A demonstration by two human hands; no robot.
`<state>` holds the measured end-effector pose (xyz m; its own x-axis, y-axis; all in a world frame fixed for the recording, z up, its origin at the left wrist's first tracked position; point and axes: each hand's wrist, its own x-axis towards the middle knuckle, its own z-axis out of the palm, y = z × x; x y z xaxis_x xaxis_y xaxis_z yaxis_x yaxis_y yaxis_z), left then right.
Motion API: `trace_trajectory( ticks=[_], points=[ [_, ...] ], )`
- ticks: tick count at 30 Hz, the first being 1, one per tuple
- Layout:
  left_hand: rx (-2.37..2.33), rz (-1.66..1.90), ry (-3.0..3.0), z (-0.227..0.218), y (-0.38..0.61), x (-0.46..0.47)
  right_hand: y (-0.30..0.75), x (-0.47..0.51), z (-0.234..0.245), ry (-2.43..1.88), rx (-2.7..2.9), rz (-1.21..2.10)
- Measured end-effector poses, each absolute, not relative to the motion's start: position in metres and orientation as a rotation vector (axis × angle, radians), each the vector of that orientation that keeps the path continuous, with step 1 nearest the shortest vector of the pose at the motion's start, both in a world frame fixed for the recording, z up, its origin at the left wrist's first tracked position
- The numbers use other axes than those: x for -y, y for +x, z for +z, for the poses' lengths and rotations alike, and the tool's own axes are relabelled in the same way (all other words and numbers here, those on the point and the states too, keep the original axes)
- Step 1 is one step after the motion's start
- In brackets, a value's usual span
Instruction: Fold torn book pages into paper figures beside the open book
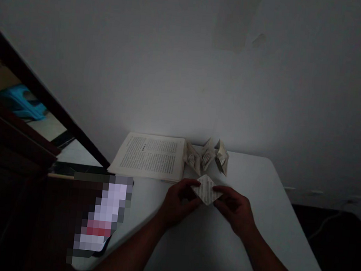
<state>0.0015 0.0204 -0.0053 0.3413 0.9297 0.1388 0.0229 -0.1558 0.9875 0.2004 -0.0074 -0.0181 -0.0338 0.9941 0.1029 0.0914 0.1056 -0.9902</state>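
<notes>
From my remote station I am observing left hand (182,199) and right hand (233,208) gripping opposite corners of the printed paper diamond (207,191), holding it over the white table (255,176), three folded paper models (207,158) resting just beyond.

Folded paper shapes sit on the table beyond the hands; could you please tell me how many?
3, side by side: the left shape by the printed book, then the middle shape, then the right shape farthest from the book. Smaller ones behind them could be hidden.

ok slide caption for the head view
Left hand and right hand hold paper diamond near three paper figures and printed pages
</notes>
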Motion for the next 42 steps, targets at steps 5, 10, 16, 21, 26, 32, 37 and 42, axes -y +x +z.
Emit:
trace_trajectory(
  ticks=[5, 10, 16, 21, 26, 32, 37, 42],
  points=[
    [-0.979, 1.051, 1.522, -0.004, 0.004, -0.020, 0.199, 0.008, -0.015, -1.230, 1.388, 1.054],
    [-1.049, 1.083, 1.616, -0.002, 0.006, -0.020, 0.199, 0.009, -0.017, -1.233, 1.400, 1.020],
    [-1.152, 1.077, 1.828, -0.004, 0.007, -0.018, 0.194, 0.010, -0.015, -1.371, 1.464, 0.769],
    [-1.266, 1.049, 1.960, -0.008, 0.009, -0.017, 0.187, 0.009, -0.009, -1.485, 1.536, 0.636],
    [-1.390, 1.046, 2.069, -0.014, 0.013, -0.017, 0.183, 0.008, -0.010, -1.532, 1.547, 0.556],
    [-1.391, 1.032, 2.099, -0.012, 0.016, -0.017, 0.182, 0.007, -0.006, -1.506, 1.589, 0.480],
    [-1.359, 1.062, 2.024, -0.013, 0.013, -0.019, 0.184, 0.008, -0.006, -1.488, 1.537, 0.581],
    [-1.220, 1.134, 1.968, -0.014, 0.009, -0.019, 0.185, 0.010, -0.005, -1.429, 1.498, 0.683]
  ],
)
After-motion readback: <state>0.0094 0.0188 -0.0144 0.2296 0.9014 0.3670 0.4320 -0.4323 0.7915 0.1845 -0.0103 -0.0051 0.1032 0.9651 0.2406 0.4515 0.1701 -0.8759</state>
